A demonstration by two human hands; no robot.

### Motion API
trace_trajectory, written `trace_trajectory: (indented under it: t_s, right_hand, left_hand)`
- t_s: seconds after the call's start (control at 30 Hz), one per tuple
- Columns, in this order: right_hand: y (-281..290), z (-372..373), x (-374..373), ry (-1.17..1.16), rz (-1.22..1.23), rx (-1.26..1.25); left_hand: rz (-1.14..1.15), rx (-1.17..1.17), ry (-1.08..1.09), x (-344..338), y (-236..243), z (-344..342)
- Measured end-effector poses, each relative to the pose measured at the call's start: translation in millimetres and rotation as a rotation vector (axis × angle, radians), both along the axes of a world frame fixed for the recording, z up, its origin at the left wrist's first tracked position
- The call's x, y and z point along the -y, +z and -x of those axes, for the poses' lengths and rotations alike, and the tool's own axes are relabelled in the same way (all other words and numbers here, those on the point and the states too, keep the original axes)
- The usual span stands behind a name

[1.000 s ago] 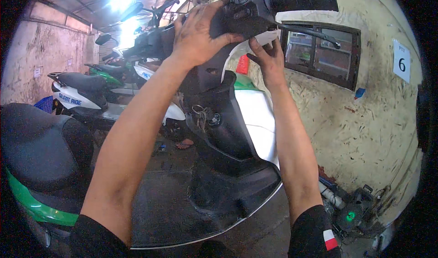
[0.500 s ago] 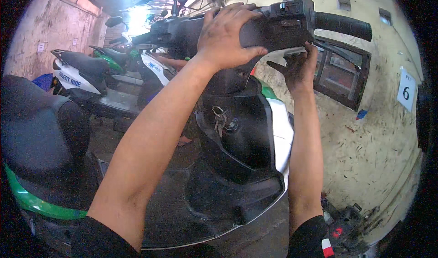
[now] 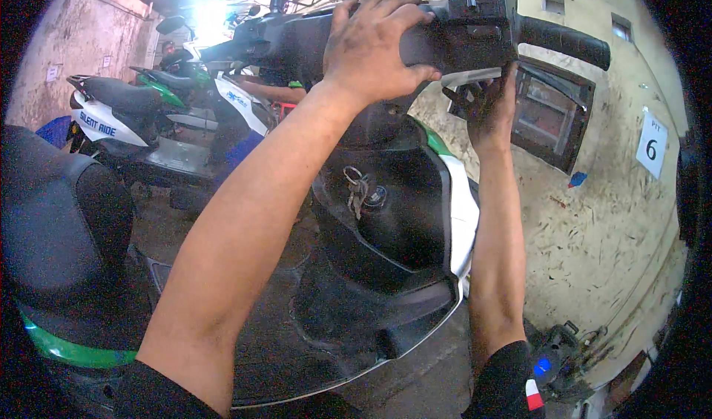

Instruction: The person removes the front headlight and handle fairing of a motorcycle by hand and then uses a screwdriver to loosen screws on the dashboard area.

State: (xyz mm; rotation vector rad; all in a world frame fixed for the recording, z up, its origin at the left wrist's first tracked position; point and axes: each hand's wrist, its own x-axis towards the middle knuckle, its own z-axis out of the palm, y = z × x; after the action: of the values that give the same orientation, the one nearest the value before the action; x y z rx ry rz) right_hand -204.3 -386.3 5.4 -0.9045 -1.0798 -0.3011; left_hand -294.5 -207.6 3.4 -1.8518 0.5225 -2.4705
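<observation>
My left hand (image 3: pixel 368 52) grips the top of a black scooter handlebar cover (image 3: pixel 463 38), fingers over the top and thumb on the near face. My right hand (image 3: pixel 489 111) reaches up to the cover's lower right edge, just left of the black rubber grip (image 3: pixel 564 43), with fingertips on that edge and partly in shadow. Below the cover, the front compartment (image 3: pixel 393 241) of the scooter has a bunch of keys (image 3: pixel 357 196) hanging at the ignition. A white and green side panel (image 3: pixel 462 211) borders it on the right.
The scooter's seat (image 3: pixel 59 226) is at left. Several other scooters (image 3: pixel 111 122) stand behind, with another person's arm (image 3: pixel 271 91) among them. A stained wall (image 3: pixel 593 241) with a window (image 3: pixel 549 115) and paper sign (image 3: pixel 651 144) is at right. A black device (image 3: pixel 556 352) lies low by the wall.
The handlebar cover has shifted right in view, with both hands on it. The right hand is higher on its lower edge. Another person's arm has come into view behind.
</observation>
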Motion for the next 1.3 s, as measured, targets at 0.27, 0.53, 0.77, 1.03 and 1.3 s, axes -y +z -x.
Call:
trace_trajectory:
  t_s: [0.27, 0.53, 0.77, 1.03, 1.3]
  right_hand:
    - [-6, -9, -1, -0.111, 0.026, 0.308]
    - [-7, -24, -9, -0.417, -0.003, 0.392]
    - [-12, -36, -5, -0.381, 0.017, 0.504]
    - [-9, -38, -9, -0.403, 0.112, 0.384]
    - [-4, -30, -10, -0.341, 0.009, 0.426]
  left_hand:
    - [-0.005, -0.045, 0.041, -4, 1, 6]
    - [0.012, -0.074, 0.077, 4, -3, 1]
    - [-0.04, -0.088, 0.085, -4, -2, 8]
    - [-0.124, -0.03, 0.092, -14, 0, 6]
    - [-0.198, 0.011, 0.154, -6, 1, 10]
